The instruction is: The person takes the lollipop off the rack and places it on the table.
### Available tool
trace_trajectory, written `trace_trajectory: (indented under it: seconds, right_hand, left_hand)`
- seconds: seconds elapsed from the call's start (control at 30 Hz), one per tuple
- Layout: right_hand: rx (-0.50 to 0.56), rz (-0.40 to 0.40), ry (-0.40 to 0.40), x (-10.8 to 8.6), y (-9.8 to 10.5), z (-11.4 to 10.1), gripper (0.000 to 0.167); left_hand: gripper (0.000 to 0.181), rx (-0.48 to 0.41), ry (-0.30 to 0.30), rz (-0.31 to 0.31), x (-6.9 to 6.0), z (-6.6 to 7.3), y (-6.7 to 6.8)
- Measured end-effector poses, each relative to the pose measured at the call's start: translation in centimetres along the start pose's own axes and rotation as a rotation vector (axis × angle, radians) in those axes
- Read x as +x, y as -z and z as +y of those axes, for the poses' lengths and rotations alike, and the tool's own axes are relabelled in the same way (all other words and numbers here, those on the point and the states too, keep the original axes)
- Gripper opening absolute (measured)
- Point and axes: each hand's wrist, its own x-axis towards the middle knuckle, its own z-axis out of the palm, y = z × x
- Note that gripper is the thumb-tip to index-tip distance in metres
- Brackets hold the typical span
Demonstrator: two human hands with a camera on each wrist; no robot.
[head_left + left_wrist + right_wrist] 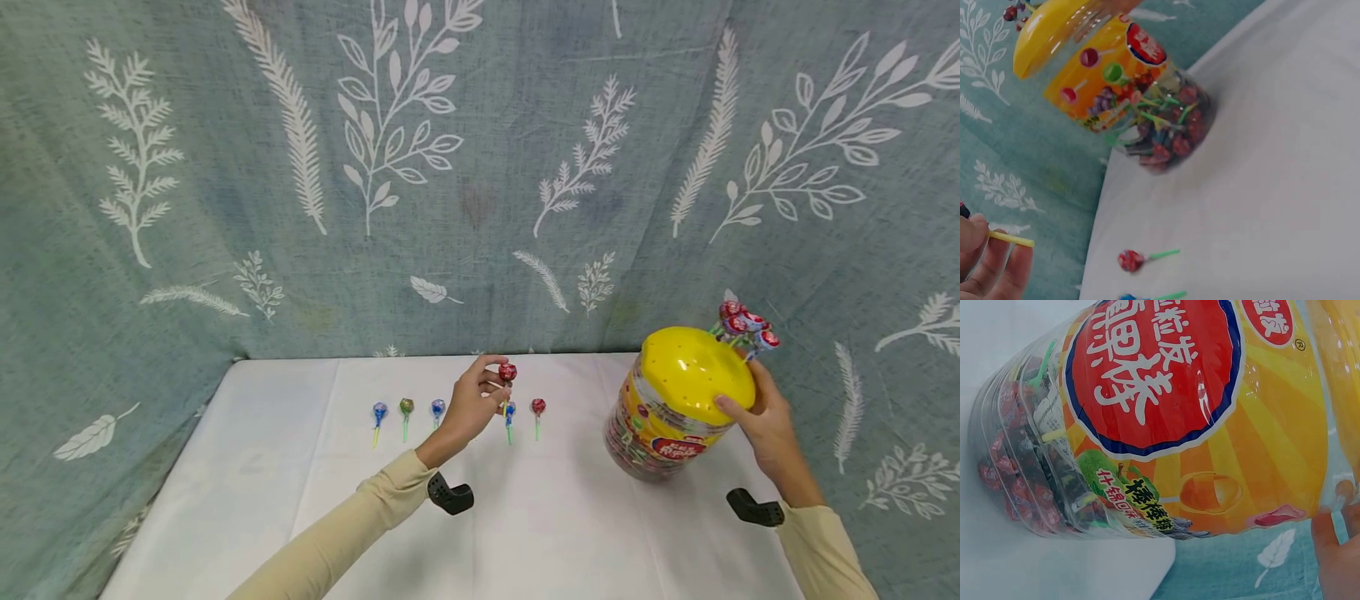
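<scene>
My left hand pinches the stick of a red-wrapped lollipop above the table, its head up. The yellow stick pokes out past the fingers in the left wrist view. At the right, my right hand grips a large clear candy jar near its yellow lid, thumb against the rim. Small holes dot the lid. Several lollipops cluster at the lid's far right edge; where their sticks end is hidden. More lollipops show through the jar's lower wall.
On the white-covered table, lollipops lie in a row: a blue one, a green one, another blue one, one partly behind my left hand, and a red one. A leaf-patterned curtain hangs behind the table.
</scene>
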Motion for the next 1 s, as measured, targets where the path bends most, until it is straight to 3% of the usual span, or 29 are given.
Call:
trace_trajectory:
  seconds: [0.23, 0.53, 0.83, 1.0]
  right_hand:
    - [0.02, -0.003, 0.004, 0.1, -0.1, -0.2, 0.073]
    - [0.045, -0.002, -0.008, 0.0, 0.0, 0.0, 0.072]
    - [0.108, -0.008, -0.002, -0.2, 0.0, -0.3, 0.072]
    - [0.09, -0.003, -0.004, -0.2, -0.1, -0.4, 0.072]
  left_hand:
    - [0.044, -0.015, 0.081, -0.013, -1.8, -1.5, 1.9]
    - [0.046, -0.008, 0.158, 0.067, -3.3, -5.7, 4.5]
    - [0.047, 0.022, 0.219, 0.134, -5.5, -7.4, 6.8]
    - [0.048, 0.077, 0.253, 0.176, -6.5, -8.4, 8.0]
